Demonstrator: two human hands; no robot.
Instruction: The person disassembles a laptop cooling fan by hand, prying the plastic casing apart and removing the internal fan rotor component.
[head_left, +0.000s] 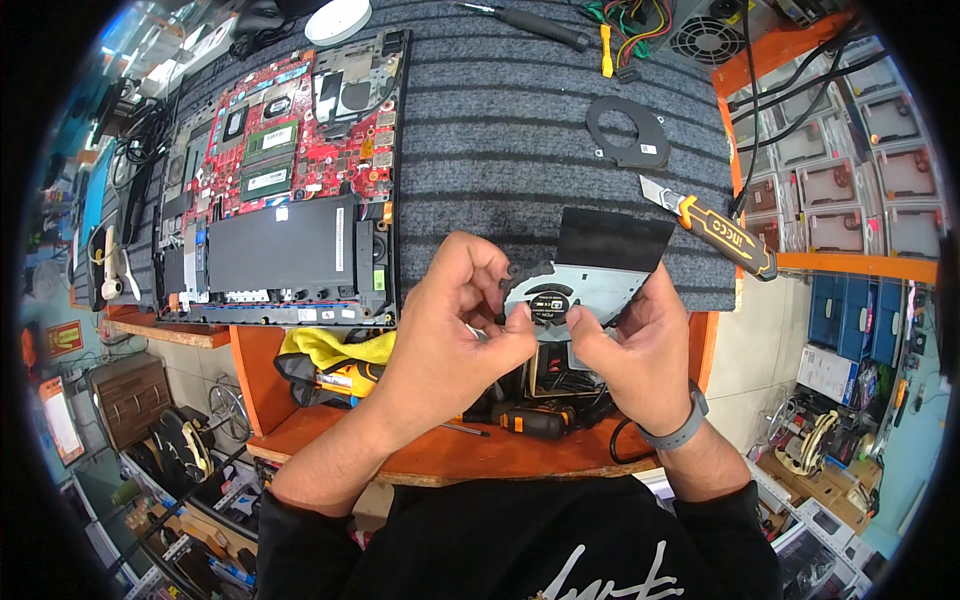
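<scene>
Between my two hands, just over the front edge of the mat, is a laptop cooling fan part (590,285) with a silvery plate, a round dark hub and a black flap along its far side. My left hand (470,305) pinches its left side, thumb near the hub. My right hand (635,335) grips the right side, its thumb also by the hub. A black fan cover (640,145) with a round opening lies on the mat beyond. To the left sits an opened laptop base (275,190) with a red circuit board and a large black battery (270,250).
A utility knife (715,225) lies at the mat's right, blade exposed. Farther back are a screwdriver (530,22), coloured cables (635,35) and a white round lid (338,20). Below the grey striped mat (480,130), an orange shelf (400,455) holds a yellow cloth (345,345) and tools.
</scene>
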